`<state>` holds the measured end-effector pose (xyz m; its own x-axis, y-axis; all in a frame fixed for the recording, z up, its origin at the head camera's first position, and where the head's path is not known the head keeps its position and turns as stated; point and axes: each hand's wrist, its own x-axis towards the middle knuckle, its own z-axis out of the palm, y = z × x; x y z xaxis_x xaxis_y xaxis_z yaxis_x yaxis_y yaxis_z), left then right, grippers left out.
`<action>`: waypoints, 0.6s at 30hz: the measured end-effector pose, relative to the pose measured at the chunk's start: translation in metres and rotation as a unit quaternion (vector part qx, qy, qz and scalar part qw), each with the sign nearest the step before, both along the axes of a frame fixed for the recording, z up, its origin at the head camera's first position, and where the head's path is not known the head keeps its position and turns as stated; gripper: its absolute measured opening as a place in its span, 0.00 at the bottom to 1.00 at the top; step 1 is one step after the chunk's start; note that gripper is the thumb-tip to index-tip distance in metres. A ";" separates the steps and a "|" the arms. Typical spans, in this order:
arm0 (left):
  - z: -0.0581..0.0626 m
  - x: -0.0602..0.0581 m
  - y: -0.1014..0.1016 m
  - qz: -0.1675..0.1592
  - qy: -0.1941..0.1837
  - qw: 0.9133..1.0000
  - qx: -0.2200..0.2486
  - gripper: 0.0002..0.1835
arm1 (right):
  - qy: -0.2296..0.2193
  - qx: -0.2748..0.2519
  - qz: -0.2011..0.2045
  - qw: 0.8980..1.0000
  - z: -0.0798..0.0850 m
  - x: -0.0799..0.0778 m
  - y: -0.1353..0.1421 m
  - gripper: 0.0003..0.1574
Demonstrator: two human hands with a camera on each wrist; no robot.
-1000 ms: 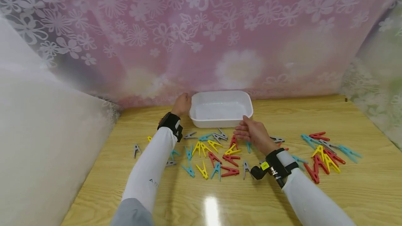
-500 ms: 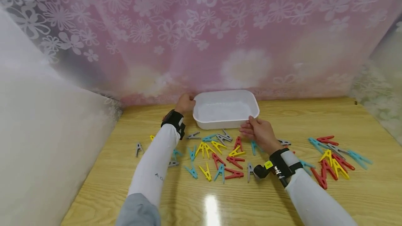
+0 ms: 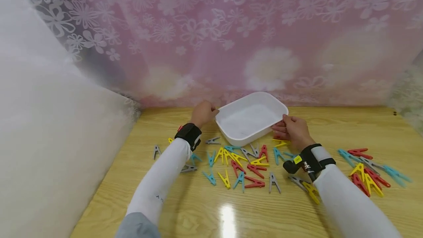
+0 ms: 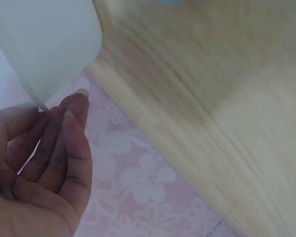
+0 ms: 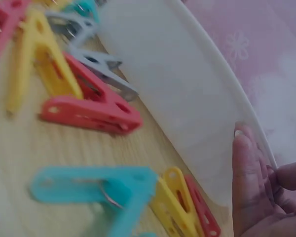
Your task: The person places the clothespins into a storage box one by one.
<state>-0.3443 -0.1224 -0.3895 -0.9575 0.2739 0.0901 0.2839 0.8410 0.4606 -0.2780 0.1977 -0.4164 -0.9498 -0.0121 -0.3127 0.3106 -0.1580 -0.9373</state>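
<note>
A white rectangular plastic basin [image 3: 251, 116] stands turned at an angle near the back of the wooden table. My left hand [image 3: 204, 113] pinches its rim at the left corner; the left wrist view shows thumb and fingertips meeting on the rim [image 4: 27, 94]. At the opposite corner my right hand [image 3: 295, 129] holds the rim between thumb and fingers, with the fingers against the outer wall [image 5: 177, 84]. Just in front of the basin lie scattered clothespins, among them a red clothespin [image 5: 96, 106], a teal clothespin [image 5: 98, 185] and a grey clothespin [image 3: 273, 183].
Several more red, yellow, teal and grey clothespins lie in a group at the right, such as a teal clothespin [image 3: 394, 173]. A pink floral cloth [image 3: 205, 47] hangs along the back edge of the table [image 3: 185, 212]. A white sheet [image 3: 49, 120] borders the left side.
The basin has turned, its right end swinging back and its left front corner coming toward me. Both hands have moved with it, still on the rim. The head view has shifted slightly left.
</note>
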 end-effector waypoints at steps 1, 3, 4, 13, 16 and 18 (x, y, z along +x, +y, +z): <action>0.000 0.005 0.000 0.001 0.007 1.000 -0.004 0.17 | -0.001 0.009 0.001 1.000 0.001 -0.001 0.001 0.20; 0.002 0.015 0.000 -0.002 0.006 1.000 -0.010 0.16 | -0.005 0.026 -0.001 1.000 0.002 -0.002 0.004 0.20; 0.002 0.020 0.000 -0.004 0.002 1.000 -0.011 0.16 | -0.005 0.038 0.000 0.999 0.002 -0.004 0.005 0.21; 0.008 0.061 -0.004 -0.061 -0.150 0.984 0.080 0.15 | 0.026 0.220 0.019 0.975 0.002 -0.021 0.008 0.35; 0.009 0.071 0.000 -0.069 -0.155 0.983 0.069 0.16 | 0.042 0.251 0.037 0.966 0.005 -0.028 0.009 0.35; 0.010 0.078 0.004 -0.072 -0.146 0.986 0.044 0.16 | 0.054 0.257 0.051 0.963 0.007 -0.032 0.010 0.35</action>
<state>-0.2660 -0.1183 -0.3793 -0.8978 0.4125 -0.1544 0.2417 0.7545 0.6101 -0.3100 0.2074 -0.4097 -0.9792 0.0234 -0.2016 0.1962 0.3623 -0.9112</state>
